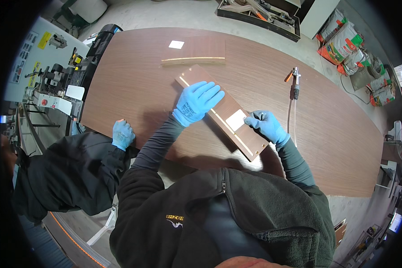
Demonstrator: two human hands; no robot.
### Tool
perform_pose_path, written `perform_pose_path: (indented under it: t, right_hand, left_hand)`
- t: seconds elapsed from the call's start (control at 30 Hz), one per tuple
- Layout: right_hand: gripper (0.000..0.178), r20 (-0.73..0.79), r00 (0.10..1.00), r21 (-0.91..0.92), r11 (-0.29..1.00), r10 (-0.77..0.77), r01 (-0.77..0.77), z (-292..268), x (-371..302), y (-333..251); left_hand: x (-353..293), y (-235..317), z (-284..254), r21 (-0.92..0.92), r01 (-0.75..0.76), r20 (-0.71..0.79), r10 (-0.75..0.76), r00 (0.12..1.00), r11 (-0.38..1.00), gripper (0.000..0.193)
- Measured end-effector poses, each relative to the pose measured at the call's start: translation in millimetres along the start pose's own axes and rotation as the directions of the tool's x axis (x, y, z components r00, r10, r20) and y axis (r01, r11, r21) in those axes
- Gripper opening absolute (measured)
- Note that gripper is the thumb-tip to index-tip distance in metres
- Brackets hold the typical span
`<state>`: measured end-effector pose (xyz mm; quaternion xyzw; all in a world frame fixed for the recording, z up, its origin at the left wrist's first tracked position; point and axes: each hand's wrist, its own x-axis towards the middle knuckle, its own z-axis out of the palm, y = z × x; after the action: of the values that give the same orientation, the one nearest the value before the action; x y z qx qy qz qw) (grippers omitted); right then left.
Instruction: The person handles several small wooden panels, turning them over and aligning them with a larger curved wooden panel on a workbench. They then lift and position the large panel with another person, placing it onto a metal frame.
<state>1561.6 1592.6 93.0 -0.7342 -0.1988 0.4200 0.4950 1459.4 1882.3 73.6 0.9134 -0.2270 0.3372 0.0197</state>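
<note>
- A brown panel lies slantwise over the middle of the wooden table, one end far and to the left, the other near and to the right, close to the near edge. Whether it rests fully flat is hard to tell.
- A pale strip runs along the panel's left long side.
- The left hand, in a blue glove, lies across the panel's far half, fingers straight and side by side, palm down.
- The right hand, also gloved, is at the panel's right side, fingers curled and tips at a white label on the near half; whether they pinch it cannot be told.
- Beyond the panel, on the far side, lies a second brown panel with a white label towards its left.
- On the right of the table lies an air gun with its hose.
- At the left, a co-worker's gloved hand, fingers curled in, is by the table's edge.
</note>
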Motion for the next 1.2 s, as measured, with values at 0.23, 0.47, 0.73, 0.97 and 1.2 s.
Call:
perform_pose_path:
  t: [0.23, 0.47, 0.73, 0.97, 1.2]
  right_hand:
    - [0.025, -0.024, 1.0, 0.101, 0.995, 0.007, -0.004, -9, 10, 33]
    - [0.023, -0.045, 0.999, 0.018, 1.0, 0.011, -0.01, -23, 9, 44]
    - [0.03, -0.021, 0.999, -0.015, 0.999, -0.04, 0.04, -28, 10, 53]
    - [0.025, -0.012, 0.998, -0.098, 0.993, 0.061, -0.062, -27, 17, 56]
    - [0.028, -0.011, 0.997, -0.132, 0.989, 0.072, -0.073, -29, 27, 61]
  left_hand:
    - [-4, -4, 11, -0.181, 0.114, 0.346, -0.046, 0.937, 0.977, 0.061]
    - [0, -74, 16, -0.25, 0.293, 0.422, -0.168, 0.891, 0.923, 0.089]
    - [24, -160, 57, 0.18, 0.465, 0.586, -0.474, 0.657, 0.867, 0.119]
    - [65, -200, 83, 0.322, 0.36, 0.79, -0.458, 0.408, 0.876, 0.142]
    - [63, -211, 100, 0.219, 0.355, 0.804, -0.374, 0.462, 0.909, 0.142]
